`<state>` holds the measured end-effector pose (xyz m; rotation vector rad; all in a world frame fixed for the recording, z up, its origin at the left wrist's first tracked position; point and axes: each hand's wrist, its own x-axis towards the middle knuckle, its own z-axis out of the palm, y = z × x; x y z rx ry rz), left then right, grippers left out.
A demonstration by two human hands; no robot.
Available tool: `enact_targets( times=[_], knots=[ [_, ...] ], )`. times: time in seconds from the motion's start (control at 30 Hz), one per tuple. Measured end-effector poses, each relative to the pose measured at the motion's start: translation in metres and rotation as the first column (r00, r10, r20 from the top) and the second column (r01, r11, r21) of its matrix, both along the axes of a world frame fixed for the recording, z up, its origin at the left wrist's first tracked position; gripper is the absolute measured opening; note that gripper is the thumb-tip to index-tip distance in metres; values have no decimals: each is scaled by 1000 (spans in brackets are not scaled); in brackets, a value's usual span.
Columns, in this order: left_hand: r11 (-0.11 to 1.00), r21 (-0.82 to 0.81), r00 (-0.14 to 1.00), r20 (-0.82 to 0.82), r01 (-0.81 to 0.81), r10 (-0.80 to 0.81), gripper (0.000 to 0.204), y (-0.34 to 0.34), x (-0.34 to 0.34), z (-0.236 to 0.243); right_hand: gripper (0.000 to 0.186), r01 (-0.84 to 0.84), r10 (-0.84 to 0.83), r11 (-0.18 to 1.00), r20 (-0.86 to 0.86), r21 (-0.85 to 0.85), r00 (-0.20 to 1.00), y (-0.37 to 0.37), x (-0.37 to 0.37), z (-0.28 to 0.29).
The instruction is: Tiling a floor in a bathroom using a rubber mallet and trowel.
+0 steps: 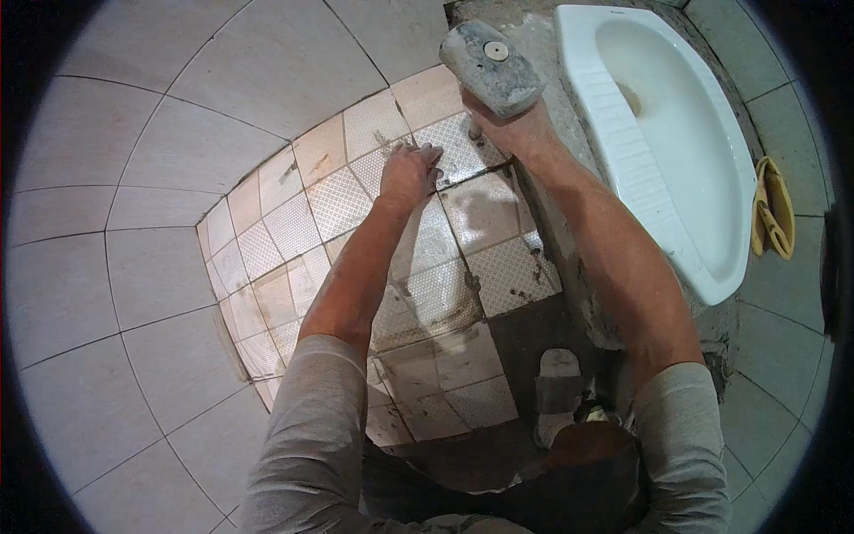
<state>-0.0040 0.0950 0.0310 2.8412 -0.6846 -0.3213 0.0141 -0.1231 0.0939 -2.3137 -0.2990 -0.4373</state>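
While your bare left hand reaches low with its fingers a bit spread, your bare right hand holds up a grey, dusty, block-shaped mallet. The fat head hides most of your right fingers, but they look curled tight around the handle. You likely grip it close under the head because it looks heavy, and that way it wobbles less. Your left hand holds nothing; it is palm down at the pale, patterned square floor tiles, maybe to feel them or keep you steady. I cannot tell how hard it presses, if at all.

The mallet is above the far edge of the tiles, near the shiny white ceramic squat toilet. It has rounded corners, pale smears and a small, round, cream-coloured spot on top (a bit like a button). The tiles look like patchwork: some squares are dotted, some plain and peachy, with dark crumbs and smudges here and there.
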Motion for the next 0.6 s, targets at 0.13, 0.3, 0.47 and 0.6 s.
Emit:
enact_targets(
  times=[0.13,0.3,0.47,0.6],
  knots=[
    [991,132,994,105,-1,-13,74,-7,6,7,50,3,0,993,-32,115,1000,-2,-1,6],
    [970,230,996,-3,-83,86,103,-17,25,4,45,-99,101,994,-37,36,994,-10,-6,13],
    [966,250,993,-75,-68,89,109,-21,34,2,43,-88,97,992,106,-94,990,-9,-4,15],
    [960,272,989,-101,-74,104,110,-23,33,3,40,-69,125,944,-153,324,980,-5,-5,19]
  ],
)
